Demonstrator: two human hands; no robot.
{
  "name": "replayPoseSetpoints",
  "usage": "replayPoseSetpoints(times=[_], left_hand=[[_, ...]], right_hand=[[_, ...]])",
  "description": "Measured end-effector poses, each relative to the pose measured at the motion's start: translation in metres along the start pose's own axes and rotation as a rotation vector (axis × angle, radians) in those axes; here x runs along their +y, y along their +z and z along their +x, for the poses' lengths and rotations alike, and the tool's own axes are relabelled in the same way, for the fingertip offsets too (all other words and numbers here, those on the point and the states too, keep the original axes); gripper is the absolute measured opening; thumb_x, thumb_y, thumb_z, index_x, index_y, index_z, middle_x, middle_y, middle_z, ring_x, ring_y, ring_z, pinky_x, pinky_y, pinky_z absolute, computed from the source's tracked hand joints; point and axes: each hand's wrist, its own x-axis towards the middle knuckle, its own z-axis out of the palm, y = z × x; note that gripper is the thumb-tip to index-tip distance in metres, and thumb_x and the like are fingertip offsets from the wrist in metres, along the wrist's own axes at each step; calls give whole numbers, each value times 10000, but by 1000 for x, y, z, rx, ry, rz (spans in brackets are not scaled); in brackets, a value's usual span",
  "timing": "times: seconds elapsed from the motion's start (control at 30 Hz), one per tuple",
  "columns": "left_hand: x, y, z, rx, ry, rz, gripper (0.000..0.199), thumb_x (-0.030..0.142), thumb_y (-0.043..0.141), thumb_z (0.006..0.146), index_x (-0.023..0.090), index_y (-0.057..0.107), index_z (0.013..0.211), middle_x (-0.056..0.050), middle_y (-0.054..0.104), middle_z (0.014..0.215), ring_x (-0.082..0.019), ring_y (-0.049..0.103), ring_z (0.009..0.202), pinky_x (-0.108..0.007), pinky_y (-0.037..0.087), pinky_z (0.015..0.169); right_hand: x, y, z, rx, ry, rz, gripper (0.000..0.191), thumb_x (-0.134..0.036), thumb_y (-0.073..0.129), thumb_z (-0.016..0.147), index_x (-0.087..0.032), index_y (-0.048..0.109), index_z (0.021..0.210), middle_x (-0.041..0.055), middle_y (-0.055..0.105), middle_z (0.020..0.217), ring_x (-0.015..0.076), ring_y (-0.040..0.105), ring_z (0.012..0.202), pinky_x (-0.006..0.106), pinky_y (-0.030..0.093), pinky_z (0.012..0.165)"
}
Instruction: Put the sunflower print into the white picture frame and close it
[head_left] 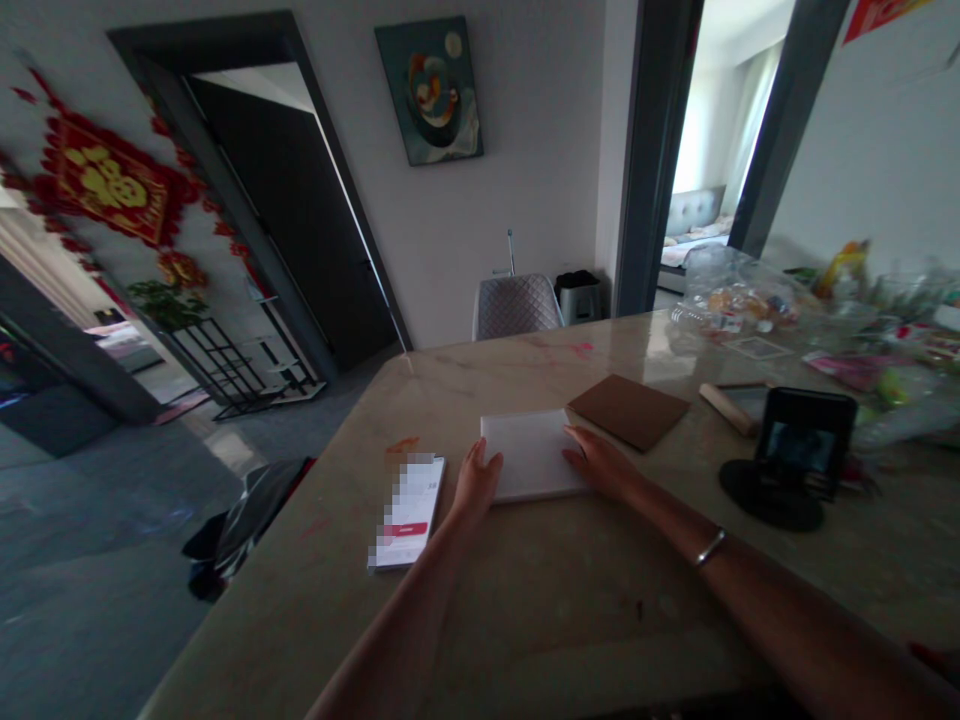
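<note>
From my head view, the white panel (529,455) lies flat on the marble tabletop (510,610), held between my hands. My left hand (475,482) closes lightly on its left edge and my right hand (600,464) on its right edge, thumbs toward the upper face, fingers gently curled. I cannot tell whether any fingertips reach underneath.

With a hold this light, uneven pressure from my two sides could twist the panel or let it skid on the glossy stone. Pushed outward on my right, it could ride onto the brown board (628,411), whose near corner lies just beside it. Swinging my left forearm outward could nudge the white printed packet (409,515).

Farther right, a small wooden-edged frame (727,408) sits behind the black device stand (774,497), which props up a dark-screened device (799,447). These crowd my right forearm, with its silver bracelet (711,547); a wide sweep that way could knock the stand. Clear plastic packaging (731,295) clutters the far right, and a quilted chair (517,306) stands beyond the far edge.
</note>
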Motion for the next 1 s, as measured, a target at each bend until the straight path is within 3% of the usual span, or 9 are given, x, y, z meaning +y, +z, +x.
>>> replayPoseSetpoints(times=[0.1,0.23,0.53,0.67,0.8,1.0], left_hand=[[9,2,-5,-51,31,204,528,227,506,727,46,452,1220,-178,396,1328,-228,333,1251,-308,223,1037],[15,5,-13,-129,96,358,551,283,492,743,69,422,1246,-172,340,1363,-240,279,1279,-336,178,1055],[14,-2,-15,-191,200,629,588,376,386,802,100,317,1316,-135,240,1417,-251,163,1317,-375,156,1057],[18,-5,-20,-275,208,718,671,460,379,797,96,262,1348,-126,209,1429,-281,120,1322,-405,145,1050],[22,-9,-24,-288,251,771,721,509,355,801,83,217,1366,-124,197,1433,-295,67,1326,-426,111,1050],[19,-13,-23,-322,314,771,750,574,378,771,123,251,1356,-127,221,1423,-304,88,1322,-444,100,1047]], right_hand=[[1,1,-1,-1,6,-44,518,-382,353,833,-65,437,1234,187,462,1272,252,425,1181,391,320,988],[-1,1,-3,-4,24,-118,503,-375,359,837,-83,441,1239,186,440,1290,269,402,1199,408,317,992],[-3,1,-4,-26,18,-225,560,-416,415,808,-105,403,1273,174,423,1309,293,344,1236,440,282,1009],[-2,-2,-1,-57,56,-294,597,-452,416,808,-97,391,1287,184,380,1338,309,295,1258,446,262,1010],[-3,-6,-2,-81,38,-335,597,-464,389,823,-101,386,1297,182,366,1350,318,224,1286,464,217,1020],[-4,-3,-4,-96,28,-318,610,-497,395,808,-132,385,1296,162,430,1310,301,280,1268,449,228,1019]])
